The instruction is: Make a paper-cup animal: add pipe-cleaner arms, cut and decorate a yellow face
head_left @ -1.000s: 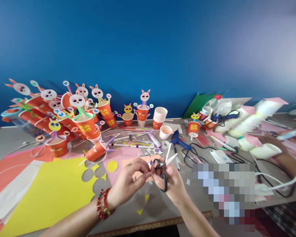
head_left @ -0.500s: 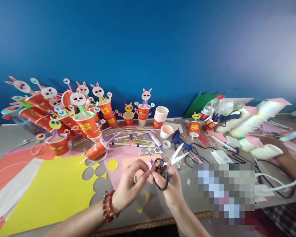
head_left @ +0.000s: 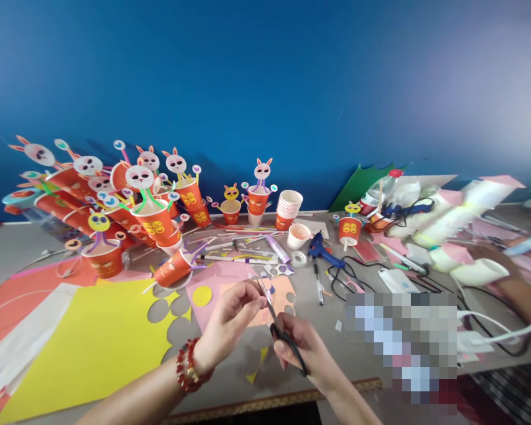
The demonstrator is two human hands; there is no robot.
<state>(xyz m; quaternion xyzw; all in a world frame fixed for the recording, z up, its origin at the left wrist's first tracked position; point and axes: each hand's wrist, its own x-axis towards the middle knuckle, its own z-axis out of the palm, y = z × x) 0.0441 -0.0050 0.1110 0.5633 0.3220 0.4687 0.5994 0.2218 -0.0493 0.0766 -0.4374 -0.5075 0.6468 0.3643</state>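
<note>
My right hand [head_left: 303,348] grips the black handles of a pair of scissors [head_left: 279,330], whose blades point up and left toward my left fingertips. My left hand [head_left: 236,321], with a red bead bracelet [head_left: 190,366] at the wrist, is pinched beside the blades; what it holds is too small to make out. Beneath both hands lies a peach paper sheet [head_left: 287,289] with round holes cut in it. A yellow paper circle [head_left: 202,296] rests on pink paper [head_left: 216,274] to the left. Small yellow scraps [head_left: 257,366] lie below my hands.
Orange cups with paper animal figures [head_left: 153,221] crowd the back left. A yellow sheet [head_left: 92,348] covers the front left. Behind my hands are stacked cups [head_left: 288,209] and a blue glue gun [head_left: 325,251]. At the right edge another person's arm [head_left: 513,289] reaches over the table.
The scissors have swung from pointing up and right to pointing up and left, their blades closer together. My right hand has moved down and away from my left fingers.
</note>
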